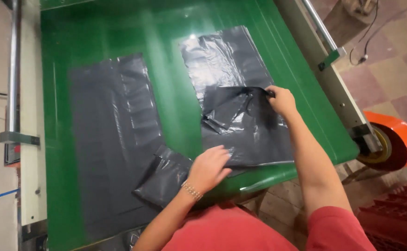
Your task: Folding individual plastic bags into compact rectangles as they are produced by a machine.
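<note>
- Near the right edge of the green surface (175, 121), I see my right hand (281, 100) with its fingers pinched shut on the folded-over edge of a black plastic bag (247, 130); that bag lies partly doubled back on itself, its near end reaching the surface's front edge
- At the front edge, my left hand (209, 167) lies flat, fingers spread narrow and pressing on the same bag's near corner; a beaded bracelet (191, 190) sits on that wrist
- Just left of that hand, a small folded black bag (161, 179) rests on a long flat black sheet (110, 139) covering the surface's left half
- Beyond the right edge, an orange roll (398, 142) sits by the metal frame (333, 79)
</note>
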